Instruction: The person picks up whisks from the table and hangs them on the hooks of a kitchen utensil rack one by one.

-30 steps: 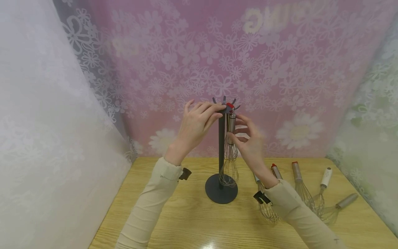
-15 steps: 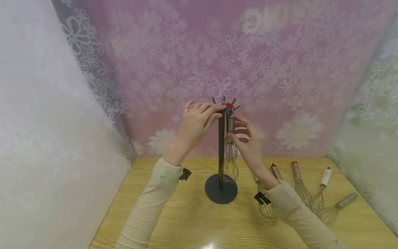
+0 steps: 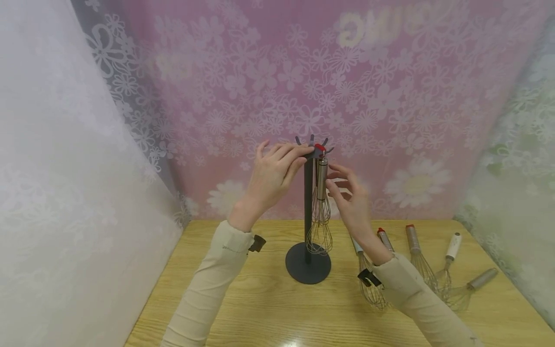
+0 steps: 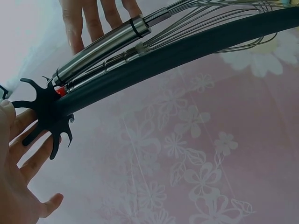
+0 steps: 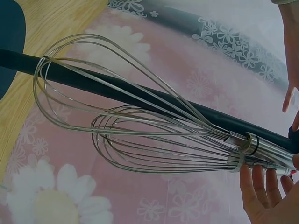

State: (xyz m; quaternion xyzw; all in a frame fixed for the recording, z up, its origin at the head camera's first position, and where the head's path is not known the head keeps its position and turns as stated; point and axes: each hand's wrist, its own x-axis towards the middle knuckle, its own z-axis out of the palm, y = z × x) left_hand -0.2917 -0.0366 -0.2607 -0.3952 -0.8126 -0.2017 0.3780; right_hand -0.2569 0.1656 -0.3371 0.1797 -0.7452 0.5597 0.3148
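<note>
A dark utensil stand (image 3: 308, 212) with curved hooks at its top stands on the table. My left hand (image 3: 270, 177) holds the hooked top, its fingers laid over it and the thumb lower down. From a hook on the right side hangs a whisk (image 3: 322, 179) with a steel handle, wires downward. Close behind it, a second whisk (image 4: 122, 59) with a slimmer handle hangs in the left wrist view. My right hand (image 3: 354, 205) is beside the steel handle, thumb off it and fingers loosely bent. Whether a fingertip still touches the handle is unclear.
On the right of the wooden table (image 3: 243, 308) lie several more whisks, among them a red-tipped whisk (image 3: 415, 246), a white-handled whisk (image 3: 453, 248) and a grey-handled whisk (image 3: 483, 279). One whisk (image 3: 373, 291) lies partly under my right forearm. A floral curtain (image 3: 277, 96) stands behind.
My right thumb has come away from the steel whisk handle, and the right hand has shifted slightly right. The whisk, earlier a little lower, now hangs still. My left hand stays on the stand.
</note>
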